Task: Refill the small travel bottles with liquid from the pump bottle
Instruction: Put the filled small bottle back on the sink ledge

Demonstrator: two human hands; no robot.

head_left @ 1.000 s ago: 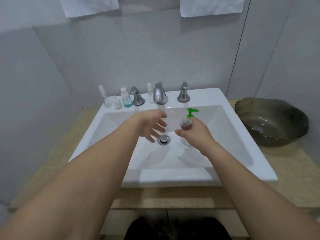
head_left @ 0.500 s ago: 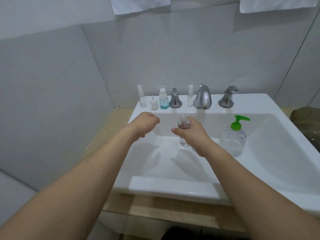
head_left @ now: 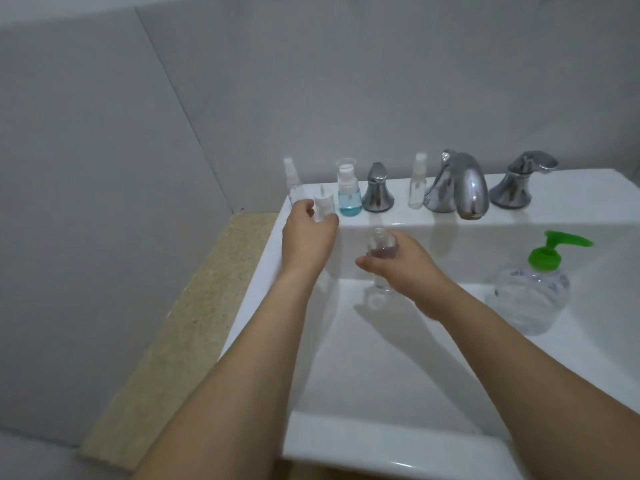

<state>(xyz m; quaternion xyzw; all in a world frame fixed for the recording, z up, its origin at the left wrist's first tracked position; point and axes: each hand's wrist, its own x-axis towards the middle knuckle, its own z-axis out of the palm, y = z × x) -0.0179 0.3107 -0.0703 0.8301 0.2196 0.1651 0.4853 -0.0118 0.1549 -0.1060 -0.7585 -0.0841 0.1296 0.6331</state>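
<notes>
The right hand [head_left: 403, 263] grips a small clear bottle [head_left: 381, 251] over the left part of the sink [head_left: 363, 441] basin, fingers and thumb curled round its body; the bottle stands about upright, its neck uncapped, with a little dark liquid near the top of the body. The left hand [head_left: 306, 237] reaches to the sink's back left corner, thumb and fingers half curled on either side of a small white cap [head_left: 322, 206] that stands on the ledge; whether they already pinch it I cannot tell. Along the back ledge, from the left corner, stand a clear spray bottle [head_left: 292, 183], the cap, a blue bottle [head_left: 349, 194], the left tap handle [head_left: 378, 190], another clear spray bottle [head_left: 417, 183], the spout [head_left: 459, 183] and the right tap handle [head_left: 517, 183]. The pump bottle [head_left: 533, 289], clear with a green pump, sits in the basin by its right side, well apart from both hands. A beige counter [head_left: 194, 306] borders the sink's left edge.
</notes>
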